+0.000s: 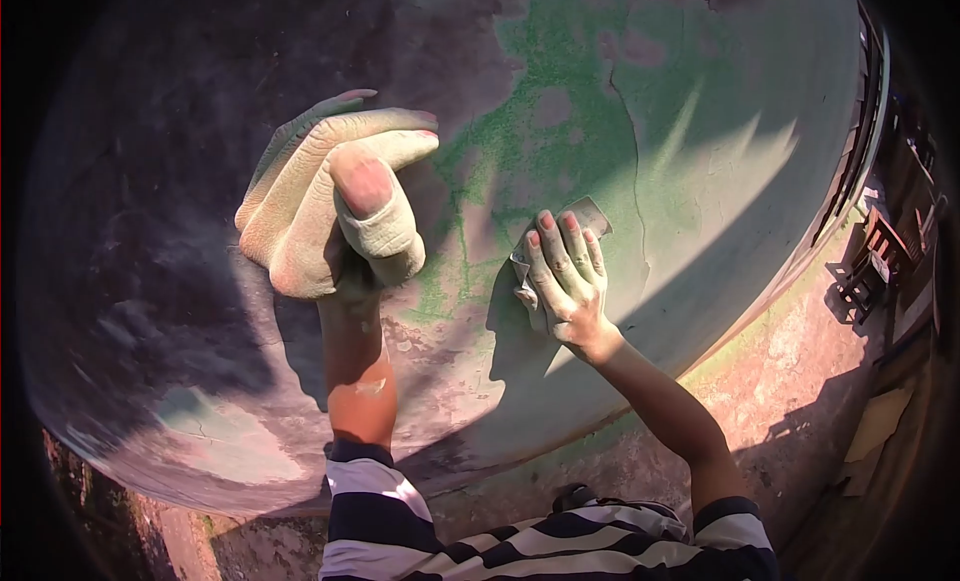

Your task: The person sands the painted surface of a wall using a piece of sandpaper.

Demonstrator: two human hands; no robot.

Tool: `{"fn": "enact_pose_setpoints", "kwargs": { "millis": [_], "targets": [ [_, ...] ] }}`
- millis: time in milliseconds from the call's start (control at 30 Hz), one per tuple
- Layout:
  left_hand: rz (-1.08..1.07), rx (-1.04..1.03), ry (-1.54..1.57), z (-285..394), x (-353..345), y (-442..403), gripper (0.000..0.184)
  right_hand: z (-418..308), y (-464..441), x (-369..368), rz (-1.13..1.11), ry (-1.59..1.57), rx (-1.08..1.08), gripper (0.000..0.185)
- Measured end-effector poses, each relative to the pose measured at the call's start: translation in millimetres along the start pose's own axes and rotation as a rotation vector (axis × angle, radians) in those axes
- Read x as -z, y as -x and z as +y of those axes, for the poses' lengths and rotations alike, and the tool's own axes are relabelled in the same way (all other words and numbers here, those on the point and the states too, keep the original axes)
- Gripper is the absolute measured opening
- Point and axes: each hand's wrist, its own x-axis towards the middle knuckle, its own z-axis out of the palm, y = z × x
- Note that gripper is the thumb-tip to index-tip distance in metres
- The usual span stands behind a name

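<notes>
My right hand (pixel 570 281) presses with its fingers together on a folded piece of grey sandpaper (pixel 592 217). The paper lies against the painted wall (pixel 560 71), and its corners stick out around the fingers. Pale dust coats this hand. My left hand (pixel 345 196) is raised close to the camera, also covered in pale dust. Its fingers are bent and pressed together, with the thumb folded beside them. Nothing shows in it, though the palm side is partly hidden. The wall surface is patchy, with green, dark grey and whitish areas and a thin crack.
A wooden chair (pixel 880 261) stands on the ground at the far right. Below the wall runs a pinkish, worn floor (pixel 790 371). A brown cardboard-like sheet (pixel 878 426) leans at the lower right. Strong sunlight and shadows cross the wall.
</notes>
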Motion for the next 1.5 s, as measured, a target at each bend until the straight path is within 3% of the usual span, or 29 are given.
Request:
{"fn": "enact_pose_setpoints", "kwargs": {
  "millis": [200, 300, 433, 533, 633, 733, 833, 933, 1033, 1067, 1100, 1133, 1167, 1267, 1433, 1467, 1500],
  "targets": [
    [-0.093, 0.005, -0.031, 21, 5, 22, 0.057, 9, -82, 12, 0.107, -0.022, -0.148, 0.051],
    [-0.162, -0.021, 0.047, 32, 2, 42, 0.050, -13, -49, 0, 0.046, -0.037, -0.208, 0.054],
    [-0.236, -0.042, 0.104, 35, 8, 55, 0.031, -37, 45, -19, -0.029, -0.016, -0.072, 0.048],
    [-0.300, -0.019, 0.166, 39, 13, 60, 0.025, -26, 28, -21, 0.022, 0.052, -0.039, 0.047],
    [-0.304, -0.031, 0.127, 39, 10, 58, 0.021, -18, -32, -2, 0.006, -0.003, -0.158, 0.049],
    [-0.301, -0.015, 0.133, 38, 15, 53, 0.030, -18, -69, -1, 0.114, -0.018, -0.240, 0.050],
    [-0.241, -0.011, 0.160, 34, 15, 44, 0.059, -15, -59, -2, 0.106, -0.018, -0.236, 0.050],
    [-0.238, -0.258, -0.034, 11, 16, 5, 0.055, -14, -57, 1, 0.080, -0.018, -0.224, 0.049],
    [-0.084, -0.474, -0.142, -42, 34, -62, 0.044, -17, -57, -1, 0.098, -0.030, -0.237, 0.049],
    [-0.025, -0.441, -0.221, -59, 41, -78, 0.038, -18, -58, -3, 0.110, -0.033, -0.257, 0.049],
    [-0.134, -0.698, -0.202, -92, 59, -106, 0.029, -17, -58, -4, 0.113, -0.033, -0.249, 0.049],
    [0.049, -0.504, -0.250, -106, 55, -108, 0.023, -17, -57, -4, 0.112, -0.041, -0.242, 0.049],
    [0.047, -0.501, -0.260, -110, 49, -109, 0.023, -18, -57, -4, 0.113, -0.044, -0.245, 0.049],
    [0.085, -0.853, -0.232, -82, 18, -108, 0.030, -18, -55, -5, 0.115, -0.052, -0.246, 0.048],
    [0.183, -0.742, 0.041, -71, -11, -89, 0.038, -28, -45, -7, 0.085, -0.090, -0.278, 0.048],
    [-0.209, -0.619, -0.221, -50, 21, -80, 0.028, -32, -40, -8, 0.077, -0.096, -0.276, 0.048],
    [-0.147, -0.611, -0.152, -50, 21, -78, 0.027, -37, -32, -10, 0.047, -0.061, -0.253, 0.050]
  ]
}}
